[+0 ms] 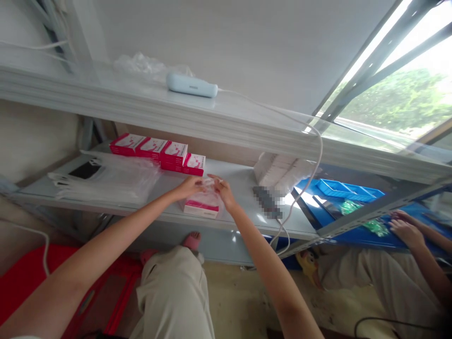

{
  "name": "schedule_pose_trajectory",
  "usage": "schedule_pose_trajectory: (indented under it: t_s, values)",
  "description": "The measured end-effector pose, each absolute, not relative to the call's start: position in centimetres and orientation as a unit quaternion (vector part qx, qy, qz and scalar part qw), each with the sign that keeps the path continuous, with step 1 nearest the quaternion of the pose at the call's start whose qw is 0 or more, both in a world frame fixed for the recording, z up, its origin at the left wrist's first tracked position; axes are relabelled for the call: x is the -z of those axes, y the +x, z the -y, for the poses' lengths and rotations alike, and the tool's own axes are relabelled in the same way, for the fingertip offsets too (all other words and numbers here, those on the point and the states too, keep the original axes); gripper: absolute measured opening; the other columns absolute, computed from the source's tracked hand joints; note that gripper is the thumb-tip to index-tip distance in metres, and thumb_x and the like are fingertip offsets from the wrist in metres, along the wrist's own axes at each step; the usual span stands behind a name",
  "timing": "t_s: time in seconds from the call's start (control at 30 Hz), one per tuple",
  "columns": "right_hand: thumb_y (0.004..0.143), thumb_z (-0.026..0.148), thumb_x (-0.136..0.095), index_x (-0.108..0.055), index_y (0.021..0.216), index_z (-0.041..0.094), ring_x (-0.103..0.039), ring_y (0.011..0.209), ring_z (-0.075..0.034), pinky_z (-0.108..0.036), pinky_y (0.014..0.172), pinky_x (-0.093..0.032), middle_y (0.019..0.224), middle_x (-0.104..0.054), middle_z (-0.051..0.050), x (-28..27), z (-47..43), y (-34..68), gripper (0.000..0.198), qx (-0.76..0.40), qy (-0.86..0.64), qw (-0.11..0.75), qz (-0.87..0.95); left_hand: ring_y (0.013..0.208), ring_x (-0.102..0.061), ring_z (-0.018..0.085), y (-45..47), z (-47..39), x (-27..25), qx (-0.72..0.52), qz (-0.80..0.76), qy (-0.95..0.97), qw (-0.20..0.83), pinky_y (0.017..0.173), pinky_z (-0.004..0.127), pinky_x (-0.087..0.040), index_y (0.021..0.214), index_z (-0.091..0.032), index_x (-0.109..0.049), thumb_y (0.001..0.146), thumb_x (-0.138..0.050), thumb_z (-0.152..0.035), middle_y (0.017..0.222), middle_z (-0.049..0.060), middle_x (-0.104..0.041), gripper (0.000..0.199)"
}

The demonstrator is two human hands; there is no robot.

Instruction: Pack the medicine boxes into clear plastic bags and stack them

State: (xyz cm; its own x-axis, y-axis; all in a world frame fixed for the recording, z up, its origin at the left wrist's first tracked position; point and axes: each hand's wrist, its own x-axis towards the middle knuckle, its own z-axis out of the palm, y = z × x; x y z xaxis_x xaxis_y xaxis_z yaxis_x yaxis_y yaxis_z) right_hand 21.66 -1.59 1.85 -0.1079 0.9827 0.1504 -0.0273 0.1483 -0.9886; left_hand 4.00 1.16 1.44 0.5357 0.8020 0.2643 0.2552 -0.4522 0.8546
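A pink-and-white box rests at the front edge of the grey shelf, with a clear plastic bag around or over its top; which of the two I cannot tell. My left hand pinches the bag's upper left part. On the bag's upper right, my right hand has its fingers closed on the plastic. Behind my hands stands a row of similar pink-and-white boxes, some stacked. To the left lies a pile of flat clear bags.
A pale blue handheld device with a white cable lies on the upper shelf. White wrapped packs and a pixelated object are at right. Beyond, a co-worker's hands are near green packets and a blue tray.
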Motion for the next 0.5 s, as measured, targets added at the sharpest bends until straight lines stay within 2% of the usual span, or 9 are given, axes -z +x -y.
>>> schedule_pose_trajectory:
  t_s: [0.13,0.23,0.3,0.37,0.43,0.5]
  values:
    - [0.080,0.058,-0.050,-0.062,0.072,0.019,-0.038,0.055,-0.012,-0.025,0.057,-0.034,0.057,-0.042,0.004,-1.6,1.1,21.4,0.041,-0.467,-0.444,0.481,0.595,0.075,-0.059,0.019,3.6,-1.9,-1.1,-0.321,-0.314,0.755,0.478,0.070,0.030,-0.046,0.076,-0.014,-0.065,0.068,-0.070,-0.034,0.077,0.003,-0.066,0.022]
    - [0.088,0.042,-0.044,-0.059,0.067,0.020,-0.049,0.064,-0.015,-0.027,0.067,-0.039,0.066,-0.053,0.000,-2.1,1.6,22.2,0.035,-0.374,-0.426,0.398,0.721,0.077,-0.062,0.018,3.1,-2.9,-0.8,-0.315,-0.304,0.711,0.550,0.072,0.029,-0.048,0.079,-0.015,-0.066,0.062,-0.074,-0.029,0.079,0.003,-0.067,0.024]
    - [0.091,0.026,-0.039,-0.063,0.075,0.021,-0.054,0.075,-0.017,-0.028,0.074,-0.040,0.079,-0.060,-0.002,-2.5,2.2,22.7,0.029,-0.249,-0.436,0.335,0.797,0.081,-0.063,0.018,2.7,-3.3,-0.8,-0.321,-0.301,0.686,0.579,0.075,0.028,-0.049,0.084,-0.016,-0.067,0.059,-0.076,-0.026,0.085,0.003,-0.068,0.028]
    - [0.090,0.014,-0.036,-0.066,0.091,0.022,-0.057,0.083,-0.017,-0.028,0.077,-0.041,0.093,-0.063,-0.004,-2.9,2.8,23.0,0.031,-0.129,-0.450,0.280,0.838,0.084,-0.063,0.017,2.4,-3.6,-0.7,-0.322,-0.297,0.673,0.596,0.076,0.028,-0.049,0.087,-0.017,-0.067,0.064,-0.075,-0.028,0.088,0.004,-0.069,0.027]
    - [0.091,0.010,-0.036,-0.066,0.102,0.023,-0.058,0.085,-0.017,-0.027,0.076,-0.042,0.100,-0.062,-0.006,-2.9,3.1,23.0,0.035,-0.041,-0.457,0.237,0.856,0.082,-0.063,0.017,2.3,-3.8,-0.6,-0.327,-0.300,0.664,0.602,0.074,0.028,-0.049,0.086,-0.016,-0.068,0.072,-0.069,-0.035,0.088,0.006,-0.069,0.024]
    - [0.092,0.010,-0.038,-0.066,0.105,0.022,-0.058,0.085,-0.019,-0.029,0.078,-0.043,0.099,-0.062,-0.009,-2.6,3.1,22.6,0.033,0.025,-0.450,0.206,0.869,0.082,-0.063,0.017,2.4,-4.1,-0.5,-0.340,-0.301,0.665,0.593,0.073,0.028,-0.049,0.087,-0.016,-0.068,0.073,-0.067,-0.037,0.089,0.006,-0.069,0.025]
